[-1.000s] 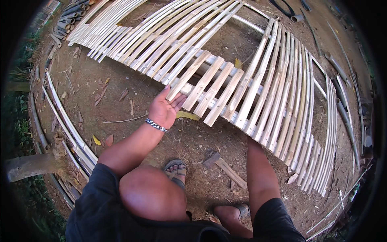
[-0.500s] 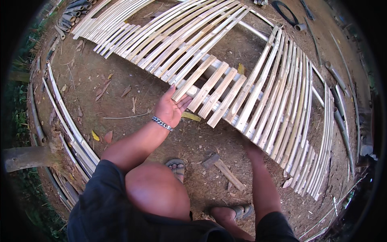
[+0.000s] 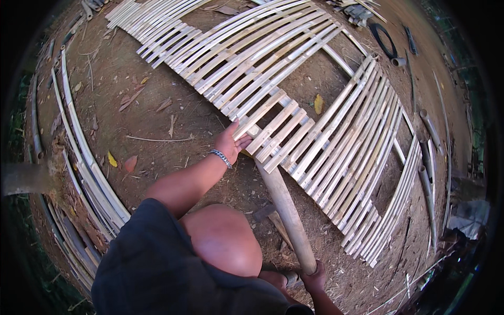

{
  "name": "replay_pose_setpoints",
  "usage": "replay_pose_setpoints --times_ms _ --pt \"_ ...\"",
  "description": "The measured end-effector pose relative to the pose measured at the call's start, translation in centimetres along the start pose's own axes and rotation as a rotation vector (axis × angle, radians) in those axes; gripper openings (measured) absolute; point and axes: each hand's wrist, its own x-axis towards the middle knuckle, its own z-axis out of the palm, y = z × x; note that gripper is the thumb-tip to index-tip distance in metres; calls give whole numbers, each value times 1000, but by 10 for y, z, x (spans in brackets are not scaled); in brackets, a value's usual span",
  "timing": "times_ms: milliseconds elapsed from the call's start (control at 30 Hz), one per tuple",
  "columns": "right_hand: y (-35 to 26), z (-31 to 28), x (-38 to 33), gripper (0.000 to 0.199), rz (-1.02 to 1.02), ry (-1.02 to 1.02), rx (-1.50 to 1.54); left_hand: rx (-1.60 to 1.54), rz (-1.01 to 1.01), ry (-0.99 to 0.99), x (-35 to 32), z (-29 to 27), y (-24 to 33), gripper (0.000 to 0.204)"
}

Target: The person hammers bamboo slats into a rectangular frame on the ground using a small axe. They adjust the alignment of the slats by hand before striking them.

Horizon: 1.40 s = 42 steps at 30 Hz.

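Note:
A large panel of pale bamboo slats [image 3: 336, 173], nailed or laid across thin crosspieces, stretches before me. My left hand [image 3: 229, 143], with a chain bracelet at the wrist, grips the near end of a short slat, its thumb against the edge and fingers underneath. My right hand [image 3: 314, 279] is closed round the near end of a thick round bamboo pole [image 3: 286, 210]. The pole slants away from it, and its far end passes under the short slats, out of sight. Behind the pole, on the dirt, lies a wooden-handled hammer [image 3: 280, 227], partly covered.
Long split bamboo strips [image 3: 86, 152] lie at the left, near a blurred post [image 3: 26, 178]. More bamboo poles [image 3: 428, 181] lie at the right. A black coil [image 3: 382, 39] rests at the far right. Dry leaves and shavings dot the dirt.
My right hand has come from under the panel's edge toward me, and the thick bamboo pole now shows in it. My left hand keeps its hold on the slat. The view has shifted.

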Motion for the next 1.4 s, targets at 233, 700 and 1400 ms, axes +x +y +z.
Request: replay_pose_setpoints --times_ms 233,700,1400 --pt "27 -32 1 62 73 -110 -76 121 -19 51 -1 0 7 55" --pt "89 -175 -31 52 -218 -45 -228 894 430 199 -100 39 53 91" --pt "-80 19 78 71 -446 -266 -473 0 711 462 -243 -73 171 52"
